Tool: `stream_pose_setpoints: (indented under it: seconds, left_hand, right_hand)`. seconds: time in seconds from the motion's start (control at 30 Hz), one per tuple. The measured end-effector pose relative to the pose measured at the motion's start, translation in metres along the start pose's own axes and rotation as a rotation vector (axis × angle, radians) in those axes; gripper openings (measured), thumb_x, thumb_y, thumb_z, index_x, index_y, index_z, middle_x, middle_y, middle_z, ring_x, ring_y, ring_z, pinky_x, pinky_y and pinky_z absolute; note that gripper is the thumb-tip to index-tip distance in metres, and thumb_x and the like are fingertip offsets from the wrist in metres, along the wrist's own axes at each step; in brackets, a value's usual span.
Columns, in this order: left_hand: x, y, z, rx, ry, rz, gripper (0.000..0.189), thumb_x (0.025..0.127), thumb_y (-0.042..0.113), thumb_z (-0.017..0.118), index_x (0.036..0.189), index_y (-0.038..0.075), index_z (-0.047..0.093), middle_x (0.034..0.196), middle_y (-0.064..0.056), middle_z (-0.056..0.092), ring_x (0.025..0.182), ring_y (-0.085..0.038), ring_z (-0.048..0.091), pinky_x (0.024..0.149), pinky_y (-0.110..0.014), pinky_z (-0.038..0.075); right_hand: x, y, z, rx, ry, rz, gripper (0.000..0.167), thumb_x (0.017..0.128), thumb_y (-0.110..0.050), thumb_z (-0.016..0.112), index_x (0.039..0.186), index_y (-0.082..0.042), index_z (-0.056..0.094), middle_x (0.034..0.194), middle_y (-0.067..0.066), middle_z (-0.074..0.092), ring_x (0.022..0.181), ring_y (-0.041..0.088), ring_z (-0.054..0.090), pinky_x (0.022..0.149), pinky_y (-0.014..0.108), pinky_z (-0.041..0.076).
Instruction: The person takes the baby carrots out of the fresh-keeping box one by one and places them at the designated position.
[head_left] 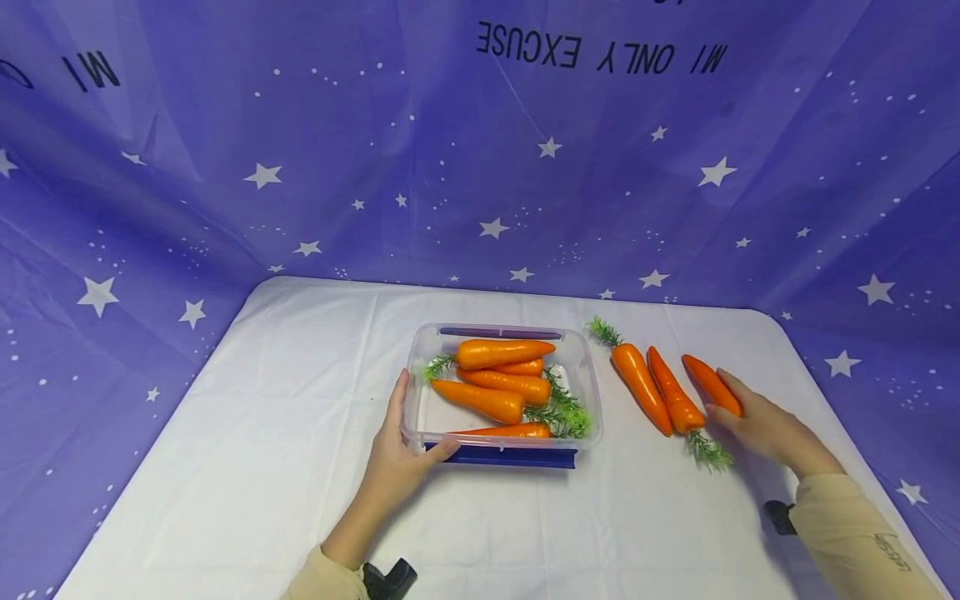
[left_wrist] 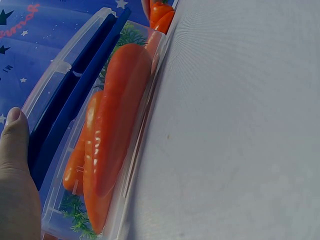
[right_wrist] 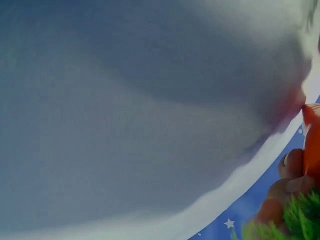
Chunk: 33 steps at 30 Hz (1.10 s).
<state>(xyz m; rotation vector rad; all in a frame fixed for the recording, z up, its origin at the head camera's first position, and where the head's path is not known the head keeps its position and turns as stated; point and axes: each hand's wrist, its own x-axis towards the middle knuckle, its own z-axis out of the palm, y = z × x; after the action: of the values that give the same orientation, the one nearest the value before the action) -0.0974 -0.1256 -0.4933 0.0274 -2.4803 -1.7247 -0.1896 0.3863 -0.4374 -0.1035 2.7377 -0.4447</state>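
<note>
A clear plastic food container [head_left: 592, 367] with a blue clip [head_left: 510, 457] along its near side stands on the table and holds several toy carrots [head_left: 487, 402] with green leafy tops. At its near left corner my left hand [head_left: 397, 458] grips it, thumb over the front rim and fingers along the left wall. In the left wrist view carrots [left_wrist: 122, 105] show through the container's side. To the right, my right hand [head_left: 765, 425] holds a carrot [head_left: 708, 382] between thumb and fingers. Fingers [right_wrist: 292, 165] also show against that carrot [right_wrist: 314, 145] in the right wrist view.
Two more carrots lie between the container and my right hand: one [head_left: 641, 387] with its leaves pointing away, the other [head_left: 675, 396] with leaves toward me. A white cloth [head_left: 225, 467] covers the table. Purple star-printed fabric [head_left: 420, 167] hangs behind and at the sides.
</note>
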Motion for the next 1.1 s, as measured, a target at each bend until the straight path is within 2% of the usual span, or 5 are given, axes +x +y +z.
stream_pose_setpoints:
  seconds: [0.37,0.63,0.77,0.97,1.1]
  left_hand:
    - [0.0006,0.0002,0.0009,0.001,0.0,0.01,0.113,0.076,0.038,0.085,0.157,0.044,0.006,0.167,-0.002,0.017,0.152,-0.032,0.021,0.119,-0.062,0.021]
    - [0.0005,0.0005,0.0013,0.005,0.0,0.011,0.113,0.077,0.038,0.085,0.158,0.043,0.006,0.167,-0.002,0.017,0.151,-0.032,0.022,0.119,-0.061,0.023]
    - [0.0003,0.0006,0.0012,0.011,0.004,0.016,0.114,0.076,0.038,0.085,0.158,0.042,0.006,0.167,-0.003,0.018,0.151,-0.032,0.023,0.119,-0.061,0.022]
    - [0.0001,-0.0003,0.0008,0.01,0.002,0.01,0.113,0.077,0.038,0.085,0.157,0.044,0.006,0.167,-0.002,0.018,0.151,-0.031,0.023,0.119,-0.061,0.022]
    - [0.0002,-0.0009,0.0008,0.005,-0.002,0.011,0.113,0.077,0.037,0.085,0.157,0.045,0.005,0.167,-0.001,0.017,0.152,-0.031,0.022,0.119,-0.061,0.022]
  right_hand:
    - [0.0007,0.0028,0.0075,0.02,-0.052,-0.018,0.094,0.1,-0.062,0.037,0.158,-0.004,-0.008,0.149,0.046,0.021,0.129,0.068,0.031,0.092,0.081,0.032]
    - [-0.0002,0.0001,0.0082,-0.049,-0.051,-0.018,0.095,0.101,-0.062,0.036,0.156,0.0,-0.008,0.146,0.047,0.025,0.127,0.066,0.035,0.089,0.077,0.038]
    - [0.0,-0.0029,0.0085,-0.1,-0.044,0.006,0.096,0.099,-0.065,0.034,0.157,0.0,-0.007,0.144,0.047,0.028,0.123,0.067,0.039,0.083,0.076,0.042]
    - [-0.0018,-0.0041,0.0068,-0.153,-0.035,0.047,0.096,0.097,-0.07,0.032,0.158,-0.007,-0.005,0.142,0.05,0.023,0.116,0.072,0.04,0.076,0.077,0.043]
    - [-0.0001,-0.0043,0.0022,-0.178,0.02,0.05,0.093,0.097,-0.07,0.03,0.159,-0.008,0.0,0.14,0.045,0.029,0.113,0.071,0.04,0.074,0.078,0.043]
